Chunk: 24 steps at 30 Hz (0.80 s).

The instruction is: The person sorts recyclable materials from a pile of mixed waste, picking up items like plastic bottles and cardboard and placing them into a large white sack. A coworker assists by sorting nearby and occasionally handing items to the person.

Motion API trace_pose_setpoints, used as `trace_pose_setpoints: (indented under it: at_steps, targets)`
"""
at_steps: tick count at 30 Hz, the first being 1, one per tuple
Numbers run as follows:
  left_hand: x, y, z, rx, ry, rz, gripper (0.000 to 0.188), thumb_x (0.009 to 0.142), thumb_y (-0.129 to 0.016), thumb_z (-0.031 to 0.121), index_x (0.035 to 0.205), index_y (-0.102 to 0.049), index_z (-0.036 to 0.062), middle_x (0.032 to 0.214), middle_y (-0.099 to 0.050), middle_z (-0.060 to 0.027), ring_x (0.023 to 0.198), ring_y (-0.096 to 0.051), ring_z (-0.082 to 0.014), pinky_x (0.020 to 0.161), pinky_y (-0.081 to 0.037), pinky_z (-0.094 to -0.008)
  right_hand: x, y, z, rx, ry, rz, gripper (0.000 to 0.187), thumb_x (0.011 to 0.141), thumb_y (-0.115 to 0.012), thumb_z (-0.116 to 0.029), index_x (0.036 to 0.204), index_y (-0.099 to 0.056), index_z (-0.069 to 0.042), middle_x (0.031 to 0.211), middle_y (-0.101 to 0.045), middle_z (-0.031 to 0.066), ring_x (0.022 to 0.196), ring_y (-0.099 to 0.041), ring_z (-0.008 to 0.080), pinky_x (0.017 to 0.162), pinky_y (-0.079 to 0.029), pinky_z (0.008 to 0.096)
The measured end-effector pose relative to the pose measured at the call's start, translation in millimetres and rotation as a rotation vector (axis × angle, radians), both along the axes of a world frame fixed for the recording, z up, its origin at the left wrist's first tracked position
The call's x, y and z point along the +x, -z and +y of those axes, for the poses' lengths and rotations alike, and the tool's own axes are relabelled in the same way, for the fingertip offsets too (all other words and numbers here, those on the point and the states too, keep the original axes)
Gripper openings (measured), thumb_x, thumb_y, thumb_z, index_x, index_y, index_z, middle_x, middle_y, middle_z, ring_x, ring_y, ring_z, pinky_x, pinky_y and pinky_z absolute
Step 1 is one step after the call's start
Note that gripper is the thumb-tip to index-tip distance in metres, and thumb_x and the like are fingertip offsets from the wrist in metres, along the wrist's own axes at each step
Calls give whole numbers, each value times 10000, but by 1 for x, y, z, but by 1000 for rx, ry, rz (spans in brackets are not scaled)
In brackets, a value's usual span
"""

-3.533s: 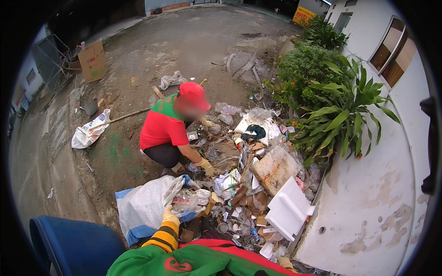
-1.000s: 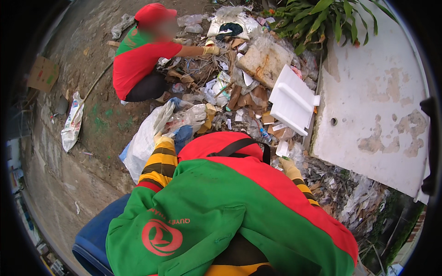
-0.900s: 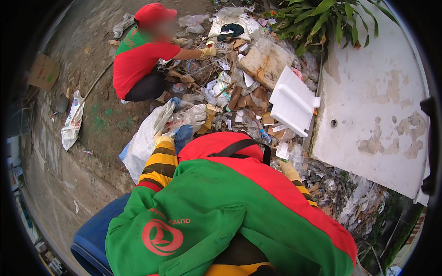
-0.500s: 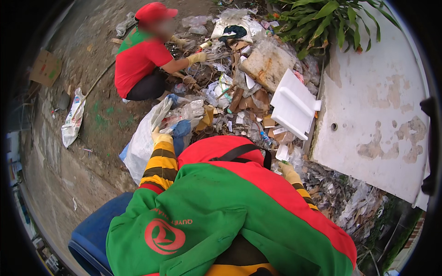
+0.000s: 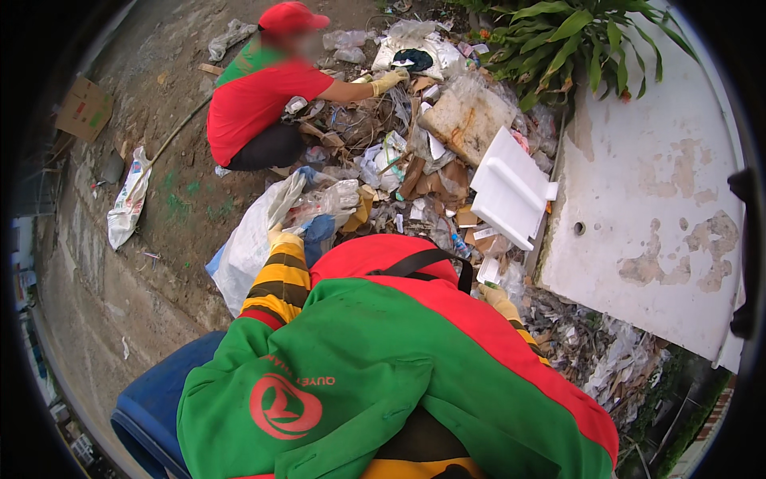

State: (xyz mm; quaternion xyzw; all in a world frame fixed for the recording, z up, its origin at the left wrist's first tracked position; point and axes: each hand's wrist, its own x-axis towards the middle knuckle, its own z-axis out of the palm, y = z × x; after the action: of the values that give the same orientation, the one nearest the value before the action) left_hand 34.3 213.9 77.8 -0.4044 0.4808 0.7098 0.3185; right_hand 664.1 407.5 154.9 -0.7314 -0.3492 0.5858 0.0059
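— How is the light here?

— Soft, even daylight with no hard shadows. The white wall (image 5: 662, 199) at the right of the frame and the white foam tray (image 5: 511, 188) are the brightest patches, close to washed out but without real glare.

— And the sharpness?

— Good through the centre; the green and red jacket (image 5: 383, 375) at the bottom reads crisp. The face of the crouching person in red (image 5: 259, 96) at the top is blurred.

— Distortion?

— Strong fisheye: a black ring frames everything, the wall's edge bows, and the rim turns dim and smeared.
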Motion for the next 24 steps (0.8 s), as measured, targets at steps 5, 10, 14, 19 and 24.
trace_pose_setpoints:
  at_steps: [5, 10, 14, 19, 24]
  targets:
    - [4, -8, 2, -46, -7, 37, 408, 933, -499, 294, 1217, -565, 10, 1200, -597, -210, 1014, -582, -412, 902, -457, -514, -12, -20, 8, -35, 47, -77, 347, 843, -726, -226, 1162, -637, -124, 861, -660, 12, 650, -564, 148, 539, -412, 321]
    - [3, -11, 2, -3, 4, 58, 395, 928, -520, 273, 1226, -570, 19, 1185, -607, -203, 1015, -586, -409, 899, -462, -523, -20, -28, 15, -18, -90, -75, 410, 852, -720, -232, 1234, -600, -141, 950, -666, 19, 713, -602, 163, 553, -420, 335]
    - [2, -13, 2, -55, -43, 13, 394, 920, -537, 261, 1221, -575, 10, 1183, -609, -202, 1009, -591, -416, 893, -468, -530, -25, -8, 9, -11, -49, -135, 424, 848, -726, -212, 1239, -595, -111, 971, -659, 15, 730, -594, 163, 578, -443, 324]
    - [2, -16, 3, -32, -21, 65, 389, 922, -533, 257, 1219, -575, 8, 1180, -612, -204, 1005, -596, -416, 885, -474, -531, -25, 7, -1, -14, 14, -4, 408, 837, -737, -175, 1212, -603, -90, 962, -651, 22, 713, -566, 153, 614, -466, 295]
    - [4, -18, 1, -5, -23, 77, 393, 921, -532, 264, 1212, -574, 4, 1177, -613, -207, 996, -597, -413, 879, -478, -523, -18, 13, -6, -47, 39, 13, 366, 830, -744, -160, 1169, -618, -103, 909, -649, 22, 667, -555, 157, 582, -455, 299]
